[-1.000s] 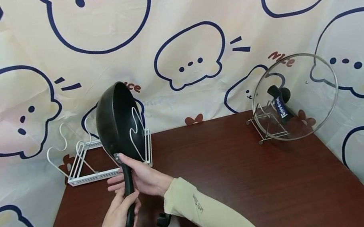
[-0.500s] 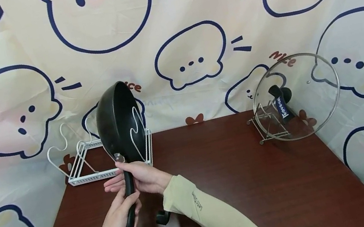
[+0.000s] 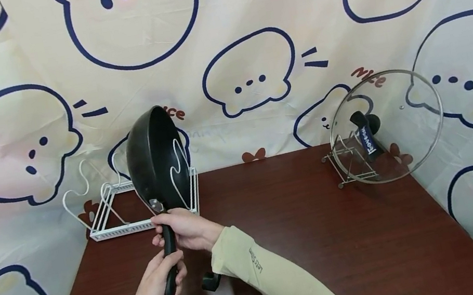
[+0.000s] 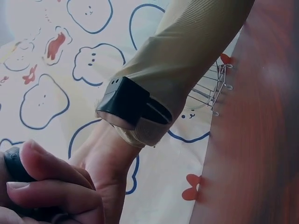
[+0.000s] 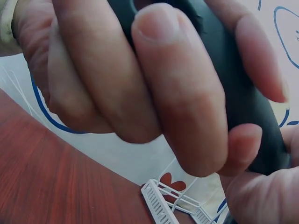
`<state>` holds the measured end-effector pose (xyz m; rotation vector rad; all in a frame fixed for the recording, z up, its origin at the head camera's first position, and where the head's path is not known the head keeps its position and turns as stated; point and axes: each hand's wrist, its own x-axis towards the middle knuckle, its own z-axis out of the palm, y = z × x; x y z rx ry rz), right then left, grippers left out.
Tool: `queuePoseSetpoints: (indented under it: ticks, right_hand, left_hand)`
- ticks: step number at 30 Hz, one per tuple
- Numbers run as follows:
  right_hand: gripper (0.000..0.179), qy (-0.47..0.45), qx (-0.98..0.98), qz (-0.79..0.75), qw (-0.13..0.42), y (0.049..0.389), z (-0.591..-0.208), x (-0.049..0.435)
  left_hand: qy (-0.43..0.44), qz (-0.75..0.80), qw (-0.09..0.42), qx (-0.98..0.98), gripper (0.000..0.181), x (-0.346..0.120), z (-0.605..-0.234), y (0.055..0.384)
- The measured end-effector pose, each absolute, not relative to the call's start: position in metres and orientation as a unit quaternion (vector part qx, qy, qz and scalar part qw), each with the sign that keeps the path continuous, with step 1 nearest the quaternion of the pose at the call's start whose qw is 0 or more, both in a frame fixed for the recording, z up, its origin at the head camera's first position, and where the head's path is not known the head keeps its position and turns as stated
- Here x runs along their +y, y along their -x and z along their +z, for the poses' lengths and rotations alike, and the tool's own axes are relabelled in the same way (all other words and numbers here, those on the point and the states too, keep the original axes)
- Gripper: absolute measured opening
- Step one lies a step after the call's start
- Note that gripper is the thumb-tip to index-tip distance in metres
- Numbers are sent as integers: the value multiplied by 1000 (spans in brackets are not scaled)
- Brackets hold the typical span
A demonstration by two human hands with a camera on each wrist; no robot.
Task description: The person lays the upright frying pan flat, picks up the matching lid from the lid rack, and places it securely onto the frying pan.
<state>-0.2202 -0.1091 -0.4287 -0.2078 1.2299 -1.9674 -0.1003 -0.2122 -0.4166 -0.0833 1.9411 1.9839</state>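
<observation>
A black wok stands on its side in a white wire rack at the left of the table, its hollow facing right. Its handle points down toward me. My left hand grips the lower end of this handle, thumb along the near side. Higher up, just below the metal joint, my right hand holds the handle with curled fingers. In the left wrist view, curled fingers wrap a dark part of it. The right wrist view shows fingers around the black handle.
A glass lid with a black knob leans upright in a small wire stand at the table's back right. Behind the brown table hangs a cartoon-print cloth. A black wrist camera sits under my right sleeve.
The right hand's fingers, stretched out behind the handle before, have curled in around it. The left hand keeps its grip, and the wok stays in the rack.
</observation>
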Motion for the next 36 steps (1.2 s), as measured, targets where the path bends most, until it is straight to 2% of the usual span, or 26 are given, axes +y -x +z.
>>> queuePoseSetpoints:
  ticks: [9,19,36]
  right_hand:
    - [19,83,492,-770,397,221,-428,-108]
    - [23,85,507,-771,376,220,-431,-111]
    - [14,88,499,-775,377,219,-431,-111]
  left_hand:
    - [13,714,192,673,22,-212,-418,101]
    - [-13,715,176,676,17,-212,-421,101]
    - [-24,705,160,691,8,-213,-421,100]
